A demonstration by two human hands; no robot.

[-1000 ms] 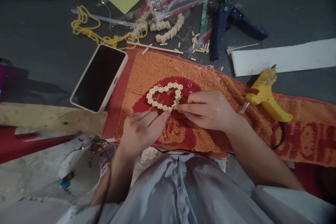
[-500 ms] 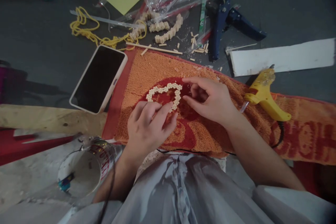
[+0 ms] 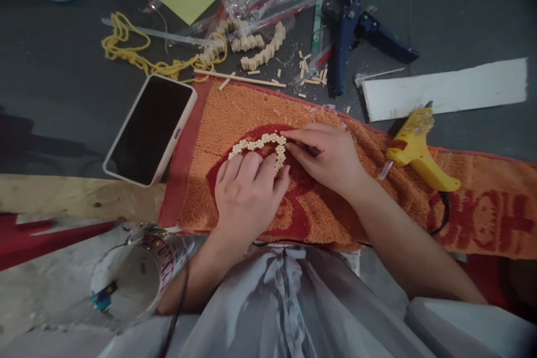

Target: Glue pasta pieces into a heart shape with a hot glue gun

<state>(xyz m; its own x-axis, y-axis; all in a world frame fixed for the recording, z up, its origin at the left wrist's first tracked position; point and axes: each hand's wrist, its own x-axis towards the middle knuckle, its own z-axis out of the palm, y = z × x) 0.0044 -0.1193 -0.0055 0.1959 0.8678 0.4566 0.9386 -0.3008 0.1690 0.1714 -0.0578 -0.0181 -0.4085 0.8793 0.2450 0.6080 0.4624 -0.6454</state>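
Note:
A heart-shaped outline of small pale wooden stick pieces [image 3: 263, 141] lies on the orange towel [image 3: 235, 106]. My left hand [image 3: 249, 190] covers its lower left part, fingers curled over it and gripping it. At its upper right corner is my right hand [image 3: 325, 156], with thumb and index finger closing on the edge from the side. The lower part of the outline is hidden under my left fingers.
Right of my hands lies a yellow glue gun [image 3: 419, 148], near a white strip [image 3: 444, 89]. Behind are a blue-handled cutter [image 3: 346, 39], cut stick bits [image 3: 312, 75], curved stick pieces [image 3: 266, 53] and yellow string [image 3: 121, 45]. A phone [image 3: 151, 128] lies left; a bucket [image 3: 126, 279] stands below.
My right thumb and index finger have moved left from beside the outline onto its corner. My left fingers have drawn closer together over it. The whole view has shifted slightly.

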